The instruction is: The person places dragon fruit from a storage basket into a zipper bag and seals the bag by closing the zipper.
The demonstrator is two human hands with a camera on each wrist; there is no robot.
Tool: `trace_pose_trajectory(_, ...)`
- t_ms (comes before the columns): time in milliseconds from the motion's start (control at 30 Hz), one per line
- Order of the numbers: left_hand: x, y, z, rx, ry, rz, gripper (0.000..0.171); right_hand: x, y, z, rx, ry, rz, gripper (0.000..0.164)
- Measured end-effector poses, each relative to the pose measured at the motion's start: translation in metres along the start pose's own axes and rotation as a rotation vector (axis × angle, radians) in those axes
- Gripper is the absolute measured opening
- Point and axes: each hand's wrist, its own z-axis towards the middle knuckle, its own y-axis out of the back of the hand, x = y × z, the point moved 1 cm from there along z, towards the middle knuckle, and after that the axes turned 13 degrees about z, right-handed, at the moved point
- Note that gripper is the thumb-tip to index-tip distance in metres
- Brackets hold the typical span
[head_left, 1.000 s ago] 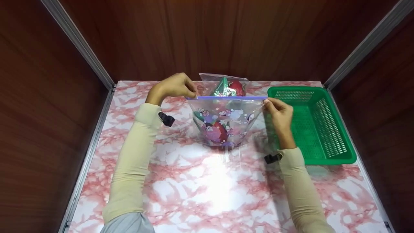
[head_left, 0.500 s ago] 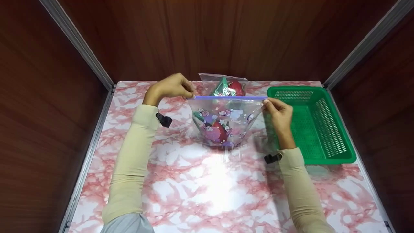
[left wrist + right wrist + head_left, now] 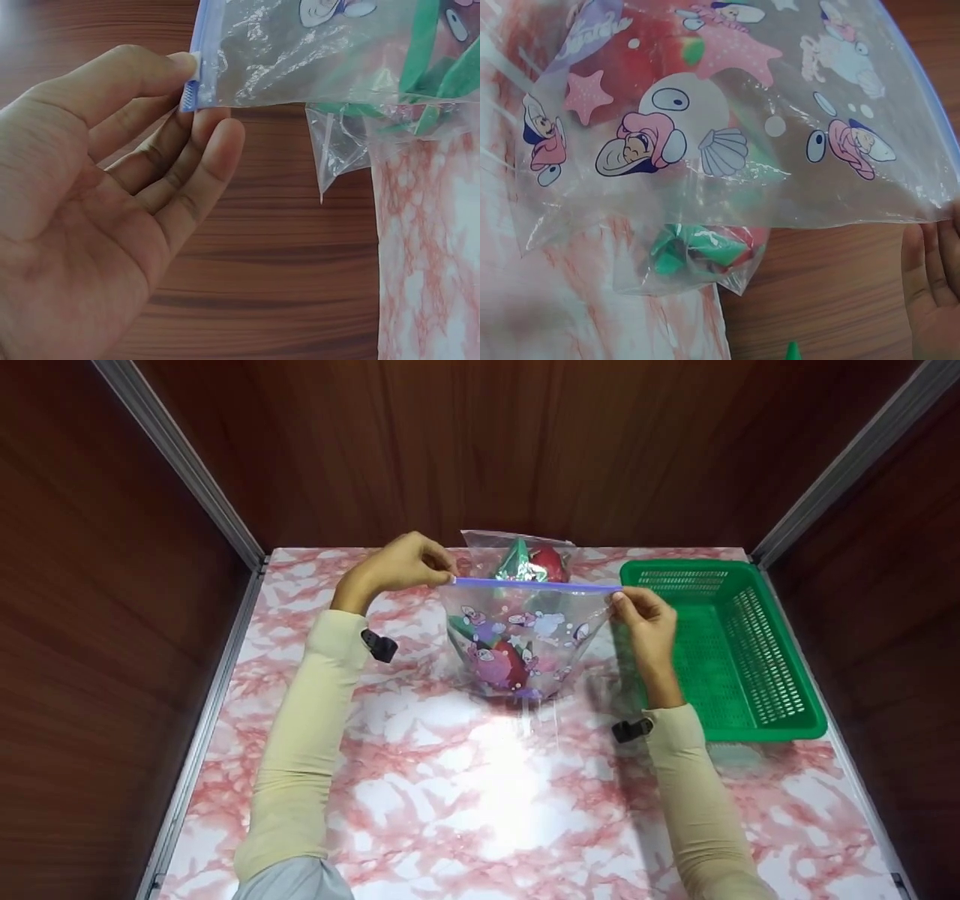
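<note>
A clear zip bag [image 3: 547, 624] printed with pink and purple cartoon sea figures hangs upright between both hands, its purple zip strip [image 3: 536, 584] stretched along the top. My left hand [image 3: 397, 564] pinches the strip's left end. In the left wrist view, the thumb lies on a small white slider [image 3: 196, 66] there. The bag's right top corner is pinched between thumb and fingers of my right hand [image 3: 651, 622]. Inside sits a red, round thing [image 3: 513, 661] with green leaf-like parts, seen through the print. Only part of the right hand shows in its wrist view.
Behind it, against the back wall, lies another clear bag [image 3: 480, 540] with a red, round thing [image 3: 550, 562] and a shiny green piece. A green plastic basket [image 3: 810, 727] stands at the right on the pink marbled tabletop [image 3: 420, 802]. Wood panels enclose three sides.
My left hand has slid a little left along the zip strip to its end, then lifted that end slightly. The right hand keeps its hold, almost still.
</note>
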Motion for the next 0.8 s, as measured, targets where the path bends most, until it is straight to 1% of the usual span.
trace_pose_trajectory(133, 0.002, -0.003, 0.000, -0.022, 0.004, -0.040, 0.014, -0.001, -0.002, -0.002, 0.013, -0.024, 0.003, 0.016)
trace_pose_trajectory(200, 0.003, -0.005, 0.000, -0.032, 0.004, -0.056, 0.014, -0.001, -0.003, -0.002, 0.029, -0.020, -0.027, 0.019)
trace_pose_trajectory(300, 0.005, -0.008, -0.001, -0.046, 0.001, -0.079, 0.015, 0.000, -0.007, 0.000, 0.059, 0.006, -0.067, 0.023)
trace_pose_trajectory(367, 0.006, -0.009, -0.001, -0.056, 0.000, -0.096, 0.017, 0.000, -0.009, 0.001, 0.076, 0.038, -0.085, 0.021)
trace_pose_trajectory(467, 0.009, -0.013, -0.003, -0.081, -0.009, -0.129, 0.018, -0.001, -0.011, 0.002, 0.100, 0.084, -0.071, 0.015)
trace_pose_trajectory(567, 0.015, -0.017, -0.005, -0.107, -0.022, -0.192, 0.017, -0.002, -0.011, 0.002, 0.121, 0.111, -0.063, 0.013)
trace_pose_trajectory(633, 0.020, -0.021, -0.006, -0.119, -0.030, -0.252, 0.019, -0.002, -0.011, 0.002, 0.131, 0.118, -0.054, 0.012)
trace_pose_trajectory(733, 0.029, -0.033, -0.008, -0.121, -0.039, -0.343, 0.028, -0.004, -0.011, 0.001, 0.134, 0.116, -0.044, 0.011)
trace_pose_trajectory(800, 0.037, -0.044, -0.010, -0.110, -0.015, -0.383, 0.044, -0.005, -0.011, 0.001, 0.134, 0.117, -0.034, 0.011)
